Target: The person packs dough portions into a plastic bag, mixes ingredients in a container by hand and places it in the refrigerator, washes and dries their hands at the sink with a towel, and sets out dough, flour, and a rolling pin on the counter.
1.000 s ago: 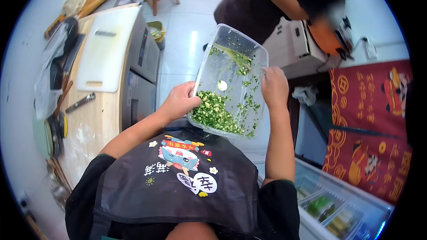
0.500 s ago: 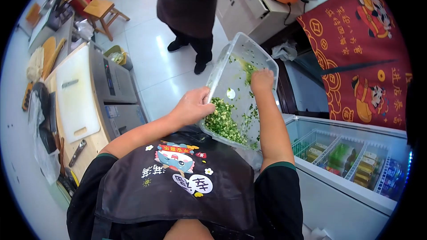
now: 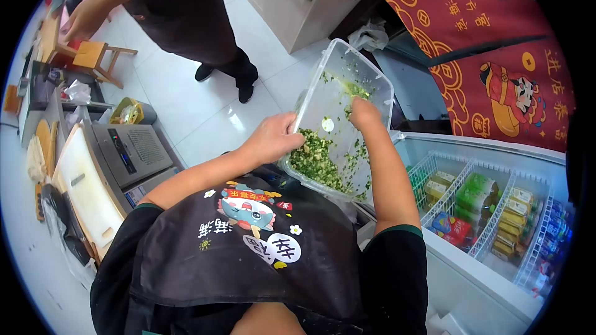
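A clear plastic tub (image 3: 302, 104) is tilted in front of my apron. Chopped green onions (image 3: 320, 160) are heaped in its near left corner, and scattered bits cling to its base and walls. My left hand (image 3: 276, 138) is closed around the left rim, thumb on the inside. Inside the tub, near its far right wall, is my right hand (image 3: 365, 113). Its fingers are curled in against a smear of chopped greens, and whatever is in them is hidden. A round white spot (image 3: 327, 125) shows on the base.
A glass-topped chest freezer (image 3: 496, 149) with drinks in wire baskets stands to the right. A cutting board (image 3: 87, 186) lies on the left counter. Ahead, a co-worker in a dark apron (image 3: 180, 18) stands on the tiled floor. A red printed curtain (image 3: 478, 74) hangs at right.
The view has turned, bringing more of the freezer into sight. The co-worker appears further left, arms now showing. My left hand keeps its grip; my right hand stays inside the tub, slightly lower.
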The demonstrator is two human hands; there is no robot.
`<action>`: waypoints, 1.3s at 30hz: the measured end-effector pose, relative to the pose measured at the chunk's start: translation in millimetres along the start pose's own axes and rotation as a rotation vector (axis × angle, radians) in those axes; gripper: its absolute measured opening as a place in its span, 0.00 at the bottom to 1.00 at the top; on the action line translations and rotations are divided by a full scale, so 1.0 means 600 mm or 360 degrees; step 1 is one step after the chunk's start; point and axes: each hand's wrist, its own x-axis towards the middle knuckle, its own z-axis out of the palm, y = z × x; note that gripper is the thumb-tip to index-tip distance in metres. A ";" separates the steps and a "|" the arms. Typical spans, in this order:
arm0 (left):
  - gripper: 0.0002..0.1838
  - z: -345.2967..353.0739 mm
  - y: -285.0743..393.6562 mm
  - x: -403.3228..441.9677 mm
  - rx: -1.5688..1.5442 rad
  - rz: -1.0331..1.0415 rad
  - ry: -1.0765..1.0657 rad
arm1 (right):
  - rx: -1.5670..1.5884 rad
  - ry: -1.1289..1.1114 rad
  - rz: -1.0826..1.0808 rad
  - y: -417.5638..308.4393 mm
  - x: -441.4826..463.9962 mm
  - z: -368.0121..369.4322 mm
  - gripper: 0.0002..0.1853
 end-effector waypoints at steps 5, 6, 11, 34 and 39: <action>0.14 0.013 0.015 0.071 0.0030 0.0052 -0.0105 | 0.0149 0.0036 0.0200 0.066 0.048 -0.001 0.13; 0.14 0.010 0.016 0.086 0.0024 0.0065 -0.0137 | 0.0229 0.0043 0.0276 0.084 0.054 -0.008 0.13; 0.13 0.015 0.035 0.169 0.0169 0.0119 -0.0260 | 0.2098 0.0110 0.0512 0.163 0.033 -0.082 0.12; 0.14 0.279 0.207 0.584 0.0204 0.0060 -0.0483 | 0.3749 0.0328 0.0607 0.574 0.231 -0.109 0.12; 0.13 0.315 0.231 0.691 0.0250 0.0070 -0.0506 | 0.1679 0.0234 0.0620 0.655 0.328 -0.135 0.13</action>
